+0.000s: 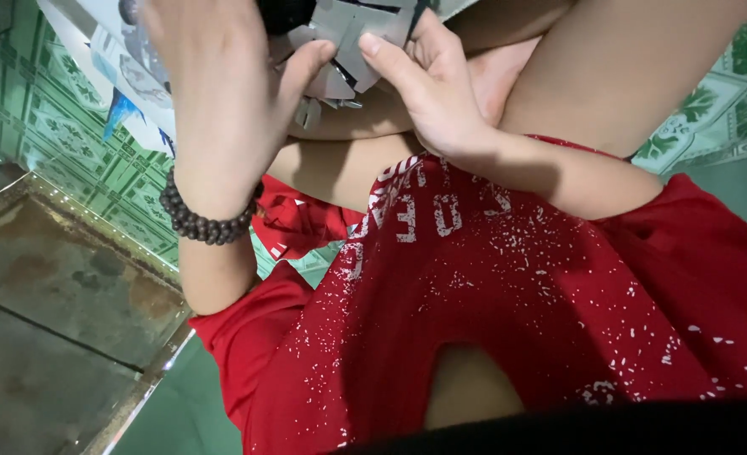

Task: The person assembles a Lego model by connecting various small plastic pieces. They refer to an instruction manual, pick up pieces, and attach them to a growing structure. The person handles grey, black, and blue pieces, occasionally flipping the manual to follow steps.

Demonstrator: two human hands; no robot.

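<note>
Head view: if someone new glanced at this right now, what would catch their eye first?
Probably the red shirt with white speckles, which fills the lower right of the frame. Next, at the top centre, the left hand and right hand both hold a grey, angular assembled piece. A dark beaded bracelet rings the left wrist, with green patterned floor tiles behind.

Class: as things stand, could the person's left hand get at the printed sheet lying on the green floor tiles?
Probably yes. The left hand is right above the sheet with nothing between them, though its fingers are busy on the grey model.
</note>
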